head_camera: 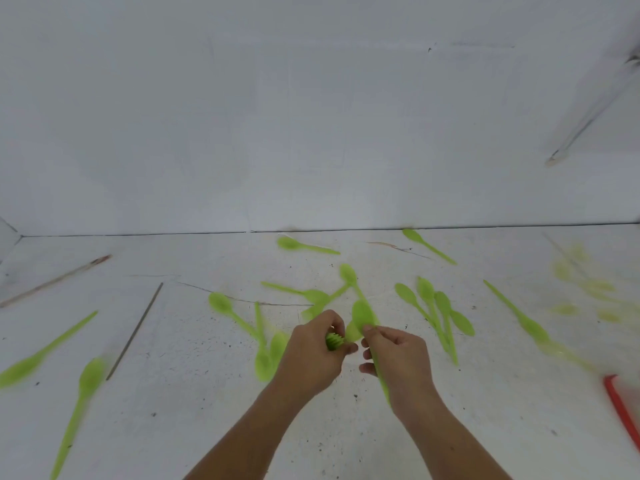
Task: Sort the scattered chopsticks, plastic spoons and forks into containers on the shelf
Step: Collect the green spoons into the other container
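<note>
My left hand (317,351) grips a bundle of green plastic handles (334,341) whose ends stick out of the fist. My right hand (398,355) holds a green spoon (363,315), bowl up, its handle running down under the palm. Both hands meet at the middle of the white surface (207,427). Several green spoons lie scattered around: a cluster (436,306) to the right, one (225,306) to the left, two (304,245) near the back wall. A chopstick (55,280) lies at far left, a thin dark stick (135,330) beside it.
A white wall (311,116) closes the back. A red-rimmed container edge (620,407) shows at the lower right. Yellowish blurred utensils (585,289) lie at the far right. Another chopstick (588,116) leans at the upper right. More green spoons (83,393) lie at the lower left.
</note>
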`<state>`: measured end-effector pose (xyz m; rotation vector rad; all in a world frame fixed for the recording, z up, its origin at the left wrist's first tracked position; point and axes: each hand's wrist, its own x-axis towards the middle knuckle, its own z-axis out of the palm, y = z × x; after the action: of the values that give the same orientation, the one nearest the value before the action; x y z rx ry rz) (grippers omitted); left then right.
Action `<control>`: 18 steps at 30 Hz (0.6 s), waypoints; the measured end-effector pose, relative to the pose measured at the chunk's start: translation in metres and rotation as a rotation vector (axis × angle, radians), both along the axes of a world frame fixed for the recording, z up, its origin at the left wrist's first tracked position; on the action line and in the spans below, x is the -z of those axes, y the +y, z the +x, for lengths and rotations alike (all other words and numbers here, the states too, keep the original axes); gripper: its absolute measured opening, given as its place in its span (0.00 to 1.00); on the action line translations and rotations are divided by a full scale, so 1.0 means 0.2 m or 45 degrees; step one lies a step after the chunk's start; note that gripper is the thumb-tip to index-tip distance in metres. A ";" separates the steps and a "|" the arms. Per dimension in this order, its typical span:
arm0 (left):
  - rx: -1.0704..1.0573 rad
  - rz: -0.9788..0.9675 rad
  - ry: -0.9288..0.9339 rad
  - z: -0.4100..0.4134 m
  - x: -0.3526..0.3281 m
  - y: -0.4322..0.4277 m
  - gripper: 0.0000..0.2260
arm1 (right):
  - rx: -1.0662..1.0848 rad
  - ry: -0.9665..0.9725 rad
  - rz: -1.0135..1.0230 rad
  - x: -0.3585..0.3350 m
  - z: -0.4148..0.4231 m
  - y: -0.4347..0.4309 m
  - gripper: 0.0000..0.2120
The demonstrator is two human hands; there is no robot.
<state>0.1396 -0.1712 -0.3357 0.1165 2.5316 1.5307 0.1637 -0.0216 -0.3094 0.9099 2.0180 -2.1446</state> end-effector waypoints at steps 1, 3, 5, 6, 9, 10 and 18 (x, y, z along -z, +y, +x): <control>-0.023 0.092 -0.066 0.02 0.00 0.02 0.14 | 0.039 -0.018 0.027 0.02 0.01 -0.03 0.08; -0.071 0.242 -0.175 0.06 0.00 0.03 0.19 | 0.135 -0.026 0.022 0.05 0.03 -0.07 0.09; -0.126 0.387 -0.282 0.08 0.01 0.04 0.25 | 0.220 -0.003 0.049 0.07 0.04 -0.09 0.08; -0.160 0.475 -0.339 0.09 0.02 0.05 0.25 | 0.245 0.013 0.078 0.08 0.03 -0.09 0.06; -0.317 0.730 -0.505 0.12 0.04 0.07 0.16 | 0.268 0.030 0.078 0.09 0.02 -0.11 0.09; -0.366 0.792 -0.542 0.13 0.05 0.07 0.14 | 0.266 0.007 0.062 0.09 0.01 -0.12 0.09; -0.343 0.749 -0.555 0.11 0.11 0.10 0.02 | 0.390 -0.367 -0.626 0.07 -0.09 -0.14 0.02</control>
<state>0.1616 -0.1518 -0.3572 -0.4480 1.7636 2.0863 0.1449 -0.0490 -0.3241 1.3981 1.2031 -2.3235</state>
